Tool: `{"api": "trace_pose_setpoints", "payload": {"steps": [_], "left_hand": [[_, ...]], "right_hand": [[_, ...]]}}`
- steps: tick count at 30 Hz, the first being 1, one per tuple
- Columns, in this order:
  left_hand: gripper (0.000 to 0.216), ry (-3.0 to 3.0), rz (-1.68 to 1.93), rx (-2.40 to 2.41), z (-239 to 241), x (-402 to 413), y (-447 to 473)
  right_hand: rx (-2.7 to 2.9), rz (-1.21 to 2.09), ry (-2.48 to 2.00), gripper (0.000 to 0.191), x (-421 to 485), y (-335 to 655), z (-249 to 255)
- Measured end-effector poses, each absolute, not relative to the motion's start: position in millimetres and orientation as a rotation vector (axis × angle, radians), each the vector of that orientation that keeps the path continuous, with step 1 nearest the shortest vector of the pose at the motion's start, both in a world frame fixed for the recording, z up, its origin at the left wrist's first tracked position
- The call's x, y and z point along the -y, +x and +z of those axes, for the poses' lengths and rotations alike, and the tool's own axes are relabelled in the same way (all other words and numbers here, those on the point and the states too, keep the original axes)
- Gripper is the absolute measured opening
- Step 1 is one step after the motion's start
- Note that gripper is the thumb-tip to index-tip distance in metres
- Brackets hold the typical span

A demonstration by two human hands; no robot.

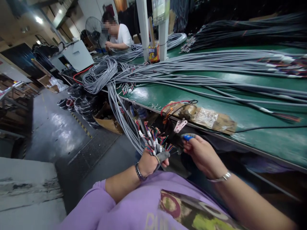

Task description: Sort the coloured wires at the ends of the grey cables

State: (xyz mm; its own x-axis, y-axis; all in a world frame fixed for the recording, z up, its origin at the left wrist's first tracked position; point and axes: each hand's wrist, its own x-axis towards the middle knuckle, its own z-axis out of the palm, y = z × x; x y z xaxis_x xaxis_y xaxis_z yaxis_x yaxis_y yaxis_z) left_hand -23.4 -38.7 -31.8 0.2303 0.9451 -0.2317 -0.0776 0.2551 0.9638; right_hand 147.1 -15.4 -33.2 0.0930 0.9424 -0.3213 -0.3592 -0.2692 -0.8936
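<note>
My left hand (150, 162) is closed round a bundle of grey cables (134, 135), just in front of my body. Their stripped ends with white sleeves and thin coloured wires (154, 139) fan out above the fist. Grey covering shows on my left thumb. My right hand (200, 153) is to the right of the bundle, apart from it, below the table's edge. Its fingers are curled together, with blue and grey covering at the tips; whatever they pinch, if anything, is too small to make out. A pale pink clip (180, 126) sits at the table edge near my right fingertips.
On the green table (148, 92) lie long grey cables (203, 65) and a coil (100, 75). A taped cardboard strip (203, 118) lies along the near edge. A white post (163, 41) rises from the table. A co-worker (120, 36) sits beyond. A cardboard box (107, 118) stands on the floor.
</note>
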Motion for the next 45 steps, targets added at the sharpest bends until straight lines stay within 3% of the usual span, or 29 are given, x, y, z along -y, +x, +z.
{"api": "trace_pose_setpoints", "payload": {"steps": [6,9,19,30,37,42,45], "left_hand": [[0.042,1.055,0.947,-1.139,-33,36,-21],[0.039,1.073,0.919,-1.137,-34,36,-19],[0.039,0.968,1.097,-1.168,-43,33,-21],[0.031,1.093,0.855,-1.148,-42,34,-20],[0.038,1.119,0.855,-1.118,-38,32,-25],[0.044,1.085,0.829,-1.086,-34,36,-25],[0.044,1.079,0.869,-1.103,-34,36,-24]], "right_hand": [[0.934,1.801,-1.022,0.038,32,141,-28],[1.053,1.795,-0.993,0.03,34,132,-25],[0.984,1.709,-1.143,0.031,38,133,-38],[1.174,1.798,-0.993,0.036,27,124,-12],[1.141,1.679,-1.071,0.03,25,133,-30],[0.666,1.457,-1.222,0.037,16,153,-46],[0.736,1.711,-1.177,0.047,22,154,-44]]}}
